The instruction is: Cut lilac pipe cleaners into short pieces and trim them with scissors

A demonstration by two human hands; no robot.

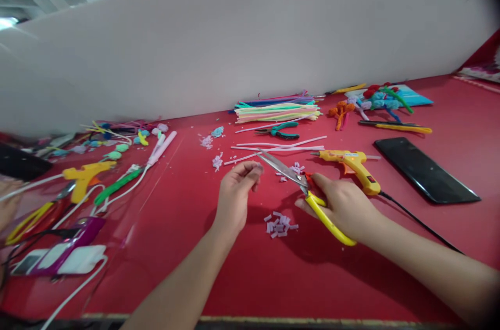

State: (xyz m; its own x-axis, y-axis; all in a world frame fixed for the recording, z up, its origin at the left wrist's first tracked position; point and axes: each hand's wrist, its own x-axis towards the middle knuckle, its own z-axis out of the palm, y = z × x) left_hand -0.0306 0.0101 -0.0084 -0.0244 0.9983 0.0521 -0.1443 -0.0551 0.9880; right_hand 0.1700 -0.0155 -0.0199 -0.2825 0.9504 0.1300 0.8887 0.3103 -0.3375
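Two glue guns are counted, one yellow glue gun (pixel 353 164) and a second glue gun (pixel 84 178) at the left. One pair of scissors (pixel 308 194), one pair of pliers (pixel 279 131) and one black phone (pixel 424 169) are seen.

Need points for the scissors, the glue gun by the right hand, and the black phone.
scissors (pixel 282 168): head view, on the open blades.
glue gun (pixel 353 162): head view, on the yellow body.
black phone (pixel 424 168): head view, middle of the dark screen.

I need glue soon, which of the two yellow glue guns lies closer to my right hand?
The yellow glue gun just beyond your right hand, with the black cord. The other glue gun lies far left.
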